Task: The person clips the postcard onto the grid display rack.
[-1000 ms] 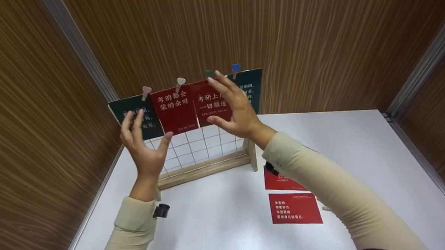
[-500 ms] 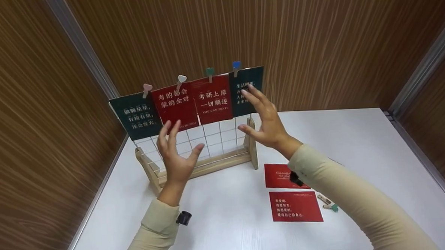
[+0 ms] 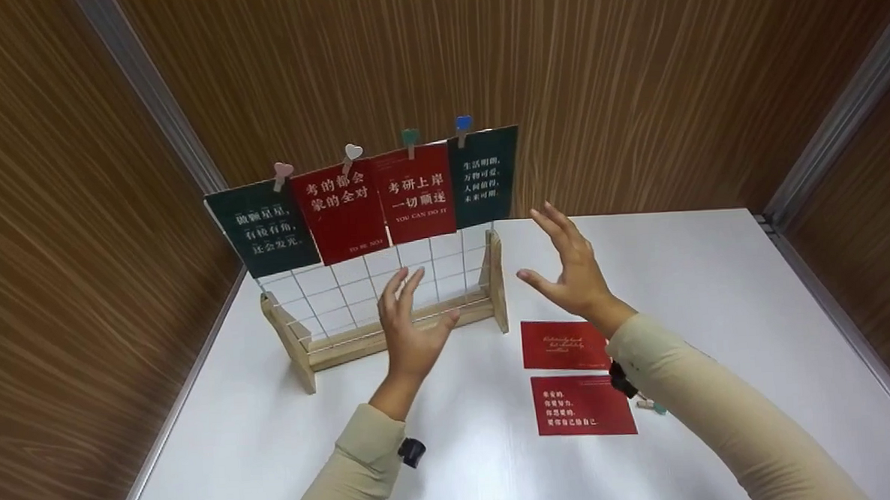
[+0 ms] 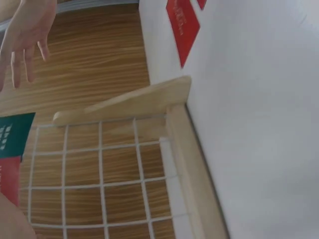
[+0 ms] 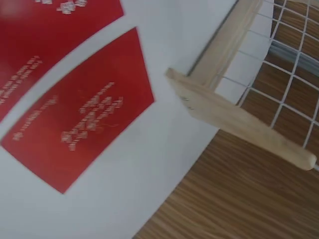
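My left hand (image 3: 413,338) hangs in front of the wire grid rack (image 3: 334,351), fingers spread and holding nothing. To the right of the rack my right hand (image 3: 580,274) is raised, also with nothing in its fingers. A row of cards runs along the top of the rack: a dark green card (image 3: 264,235) at the left, a red card (image 3: 346,224) and another red card (image 3: 421,210) in the middle, a green card (image 3: 485,192) at the right. Heart-topped clothespins in pink (image 3: 283,174), white (image 3: 351,156), green (image 3: 410,140) and blue (image 3: 463,127) grip their top edges.
Two loose red cards, an upper card (image 3: 562,346) and a lower card (image 3: 584,417), lie on the white table (image 3: 454,460). A loose clothespin (image 3: 647,405) is partly behind my right sleeve (image 3: 691,374). Brown wood-grain panels (image 3: 558,87) enclose the table at the back and sides.
Both hands have moved right and down, away from the hung cards. The left hand went from the left green card to below the red ones; the right hand left the rack's front.
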Available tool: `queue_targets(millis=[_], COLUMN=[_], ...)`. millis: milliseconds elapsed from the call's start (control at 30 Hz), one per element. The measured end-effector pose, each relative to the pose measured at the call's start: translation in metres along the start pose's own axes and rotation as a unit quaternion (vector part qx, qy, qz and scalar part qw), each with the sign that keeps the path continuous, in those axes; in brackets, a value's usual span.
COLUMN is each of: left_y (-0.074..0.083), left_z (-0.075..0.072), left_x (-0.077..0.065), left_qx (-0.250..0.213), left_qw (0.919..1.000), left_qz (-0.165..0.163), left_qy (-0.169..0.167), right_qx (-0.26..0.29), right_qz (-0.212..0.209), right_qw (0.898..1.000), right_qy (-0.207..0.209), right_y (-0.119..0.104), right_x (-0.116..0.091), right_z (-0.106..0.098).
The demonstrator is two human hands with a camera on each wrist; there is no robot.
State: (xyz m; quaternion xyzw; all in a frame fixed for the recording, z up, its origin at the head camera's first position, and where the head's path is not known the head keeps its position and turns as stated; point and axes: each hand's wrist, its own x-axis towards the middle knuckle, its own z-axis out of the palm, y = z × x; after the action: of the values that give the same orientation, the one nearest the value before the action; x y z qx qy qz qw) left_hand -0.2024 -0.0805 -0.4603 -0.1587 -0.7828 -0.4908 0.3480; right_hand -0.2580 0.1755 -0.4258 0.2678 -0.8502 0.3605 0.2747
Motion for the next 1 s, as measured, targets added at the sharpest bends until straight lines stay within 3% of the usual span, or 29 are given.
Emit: queue_targets(millis=[167,733,1000], left_y=[-0.005,-0.014,-0.013], left_z=[0.018,0.064,0.082], left_x=[-0.014,-0.049,-0.071], left_qx=[-0.001,0.005,0.005], left_qw=[0.9991,0.991,0.9816], left_qz=[-0.034,-0.101,-0.131], left_qy=[-0.024,-0.089,-0.139], right_qx=[-0.01,-0.013,-0.026], right_qz=[0.038,0.099,0.166], right_qw=[0.999,0.994,0.983], right_qy=[-0.01,-0.032,-0.071], right_y=[0.016,0.06,0.077], right_x=[-0.017,-0.076,-0.115], right_z=[-0.002,-0.02,-0.034])
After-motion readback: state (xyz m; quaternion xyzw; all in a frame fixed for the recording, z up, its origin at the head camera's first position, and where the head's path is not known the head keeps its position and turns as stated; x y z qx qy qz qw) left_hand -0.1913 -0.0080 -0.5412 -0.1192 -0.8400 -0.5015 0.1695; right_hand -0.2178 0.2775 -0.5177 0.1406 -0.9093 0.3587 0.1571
